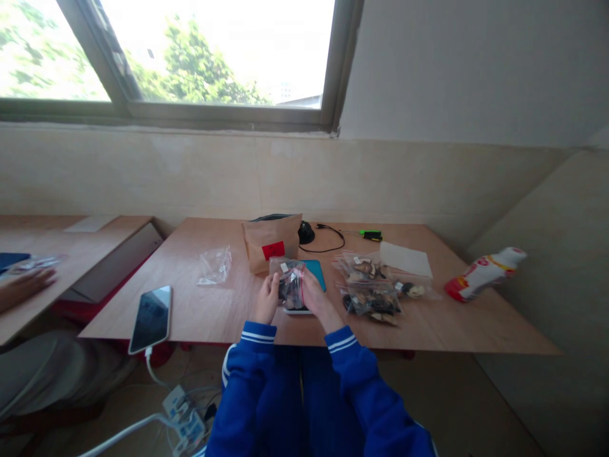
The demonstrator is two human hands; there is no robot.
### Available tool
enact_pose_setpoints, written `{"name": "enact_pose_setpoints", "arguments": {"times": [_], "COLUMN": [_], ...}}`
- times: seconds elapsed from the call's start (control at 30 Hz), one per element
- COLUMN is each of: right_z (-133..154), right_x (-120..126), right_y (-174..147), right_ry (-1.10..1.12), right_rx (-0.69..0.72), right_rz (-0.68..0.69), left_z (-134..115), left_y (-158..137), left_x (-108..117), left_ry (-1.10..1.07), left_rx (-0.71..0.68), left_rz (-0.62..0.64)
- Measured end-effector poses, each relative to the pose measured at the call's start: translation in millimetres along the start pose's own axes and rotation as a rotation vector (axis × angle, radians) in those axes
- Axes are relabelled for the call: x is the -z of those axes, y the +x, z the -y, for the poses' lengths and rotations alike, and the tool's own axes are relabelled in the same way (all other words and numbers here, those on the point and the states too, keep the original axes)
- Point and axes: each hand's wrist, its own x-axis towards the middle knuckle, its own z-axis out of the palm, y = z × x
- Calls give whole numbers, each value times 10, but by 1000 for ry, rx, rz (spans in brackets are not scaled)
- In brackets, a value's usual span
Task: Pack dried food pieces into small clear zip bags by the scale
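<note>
Head view: both hands raised just above the near edge of the plywood table (204, 304), sleeves blue with white cuff stripes. Left hand (267, 297) clamped on the left edge of a small clear zip bag (290, 285) filled with dark dried pieces; right hand (314, 295) clamped on its right side, thumb near the red seal strip. Bag held upright between the two hands, directly over a teal scale (316, 271) with a white rim, which rests on the table.

Behind the bag, touching nothing of the hands: a brown paper pouch (271, 244) with a red label, standing. Left of it, an empty crumpled clear bag (215, 265). To the right, a cluster of filled zip bags (373, 289) lying flat, overlapping one another, beside a sheet of paper (406, 259). Farther back, a black cable (328, 238) and a green marker (370, 235). Near the left edge, a smartphone (151, 318), screen up, plugged into a white cord. Off the right end, a red-and-white bottle (483, 273) lying tilted. At far left, another person's hand (23, 287) on a neighbouring table.
</note>
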Motion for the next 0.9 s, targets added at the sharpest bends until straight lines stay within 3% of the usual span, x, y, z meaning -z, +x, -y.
{"name": "enact_pose_setpoints", "arguments": {"times": [0.13, 0.33, 0.47, 0.57, 0.7, 0.9], "right_z": [-77, -64, -84, -44, 84, 225], "right_x": [27, 34, 52, 61, 49, 99], "right_y": [-22, -144, -159, -151, -192, -268], "right_ry": [-23, -393, -567, -573, -560, -465], "right_rx": [-73, 46, 131, 131, 54, -53], "right_rz": [1, 93, 82, 77, 149, 178], "left_z": [127, 236, 262, 296, 390, 389], "left_y": [-41, -141, -173, -207, -260, -339], "left_x": [0, -3, -76, -122, -132, -155], "left_ry": [-204, -266, -449, -605, -633, -695], "left_rx": [47, 107, 196, 277, 270, 306], "left_rz": [55, -171, -234, -292, -434, -421]}}
